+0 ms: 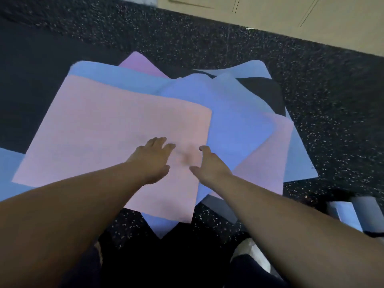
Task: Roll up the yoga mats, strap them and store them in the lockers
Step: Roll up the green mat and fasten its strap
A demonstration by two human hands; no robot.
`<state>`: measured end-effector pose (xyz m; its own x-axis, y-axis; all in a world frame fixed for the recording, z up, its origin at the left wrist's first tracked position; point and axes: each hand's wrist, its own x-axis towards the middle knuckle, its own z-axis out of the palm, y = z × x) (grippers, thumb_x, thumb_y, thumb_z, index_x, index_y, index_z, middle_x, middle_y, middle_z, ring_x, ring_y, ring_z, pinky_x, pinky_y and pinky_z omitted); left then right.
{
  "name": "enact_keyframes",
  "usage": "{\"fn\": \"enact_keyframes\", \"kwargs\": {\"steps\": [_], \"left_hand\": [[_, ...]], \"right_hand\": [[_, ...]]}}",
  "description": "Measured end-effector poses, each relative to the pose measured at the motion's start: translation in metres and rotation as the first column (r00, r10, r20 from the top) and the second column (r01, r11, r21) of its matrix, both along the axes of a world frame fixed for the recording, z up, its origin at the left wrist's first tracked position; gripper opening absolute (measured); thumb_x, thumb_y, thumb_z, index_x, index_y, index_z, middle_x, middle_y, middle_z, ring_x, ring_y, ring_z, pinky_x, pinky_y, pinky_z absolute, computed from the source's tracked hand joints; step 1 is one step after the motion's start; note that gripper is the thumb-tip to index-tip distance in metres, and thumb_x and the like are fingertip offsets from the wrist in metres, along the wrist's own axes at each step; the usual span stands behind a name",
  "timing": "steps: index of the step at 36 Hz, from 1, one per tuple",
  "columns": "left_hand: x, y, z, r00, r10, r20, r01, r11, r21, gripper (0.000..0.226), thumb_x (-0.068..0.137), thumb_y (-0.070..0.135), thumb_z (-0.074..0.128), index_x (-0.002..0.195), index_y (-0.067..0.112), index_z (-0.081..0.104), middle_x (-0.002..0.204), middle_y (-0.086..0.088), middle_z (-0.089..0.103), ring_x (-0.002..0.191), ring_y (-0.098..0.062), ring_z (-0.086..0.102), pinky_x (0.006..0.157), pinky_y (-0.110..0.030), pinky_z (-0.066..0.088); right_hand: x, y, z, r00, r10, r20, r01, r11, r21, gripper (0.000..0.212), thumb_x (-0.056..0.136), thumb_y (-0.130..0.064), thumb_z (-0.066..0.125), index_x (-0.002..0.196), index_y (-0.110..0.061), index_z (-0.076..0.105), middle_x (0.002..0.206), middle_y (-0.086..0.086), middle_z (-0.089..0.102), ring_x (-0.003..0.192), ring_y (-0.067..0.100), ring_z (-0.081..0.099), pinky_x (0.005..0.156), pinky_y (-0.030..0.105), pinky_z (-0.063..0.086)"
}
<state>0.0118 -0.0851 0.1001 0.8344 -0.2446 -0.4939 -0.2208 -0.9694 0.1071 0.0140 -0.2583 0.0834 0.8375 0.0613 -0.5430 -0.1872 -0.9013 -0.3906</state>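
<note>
Several yoga mats lie flat in a loose overlapping pile on the dark speckled floor. A pink mat (108, 129) is on top. Blue mats (234, 119) fan out beneath it, with a purple mat (139, 63) at the back and a black one (261, 92) at the right. Both my arms reach forward over the pink mat. My left hand (153, 159) hovers over its right part with fingers spread. My right hand (209, 165) is beside it near the mat's right edge, fingers apart. Neither hand holds anything.
Beige locker doors (270, 15) run along the top right beyond the speckled floor (332, 100). A rolled blue mat (349, 215) lies at the right edge near my legs. Another blue mat (8, 171) shows at the far left.
</note>
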Motion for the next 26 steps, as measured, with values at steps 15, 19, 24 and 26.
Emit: {"fn": "enact_keyframes", "kwargs": {"steps": [15,19,24,26], "left_hand": [[-0.028,0.007,-0.097,0.952,-0.121,-0.282,0.151,0.984,0.09,0.073,0.099,0.032,0.046,0.152,0.04,-0.003,0.162,-0.006,-0.01,0.147,-0.033,0.009,0.11,-0.052,0.031],[-0.029,0.005,-0.099,0.947,-0.1,-0.304,0.128,0.989,0.071,0.075,0.099,0.026,0.045,0.151,0.043,-0.007,0.162,-0.008,-0.01,0.147,-0.031,0.013,0.108,-0.049,0.031],[-0.026,0.006,-0.101,0.955,-0.082,-0.284,0.098,0.994,0.044,0.078,0.099,0.025,0.045,0.15,0.042,-0.011,0.162,-0.007,-0.011,0.146,-0.03,0.017,0.107,-0.047,0.034],[-0.026,0.008,-0.101,0.956,-0.073,-0.284,0.088,0.995,0.041,0.079,0.098,0.026,0.047,0.15,0.043,-0.01,0.162,-0.007,-0.012,0.145,-0.031,0.019,0.105,-0.047,0.035]], "right_hand": [[-0.014,0.008,-0.089,0.983,-0.106,-0.152,0.124,0.986,0.112,0.076,0.083,-0.046,0.065,0.146,-0.029,0.027,0.142,0.004,0.042,0.125,0.026,0.047,0.086,0.029,0.039],[-0.012,0.005,-0.095,0.969,-0.121,-0.216,0.148,0.983,0.112,0.079,0.087,-0.028,0.067,0.15,-0.027,0.019,0.145,0.01,0.04,0.128,0.027,0.045,0.085,0.025,0.036],[-0.009,0.007,-0.097,0.953,-0.158,-0.259,0.199,0.97,0.141,0.083,0.086,-0.03,0.069,0.15,-0.021,0.018,0.144,0.01,0.042,0.127,0.028,0.046,0.095,0.031,0.041],[-0.011,0.009,-0.101,0.944,-0.181,-0.275,0.23,0.96,0.158,0.085,0.084,-0.029,0.072,0.15,-0.02,0.019,0.144,0.008,0.043,0.127,0.027,0.046,0.1,0.036,0.042]]}}
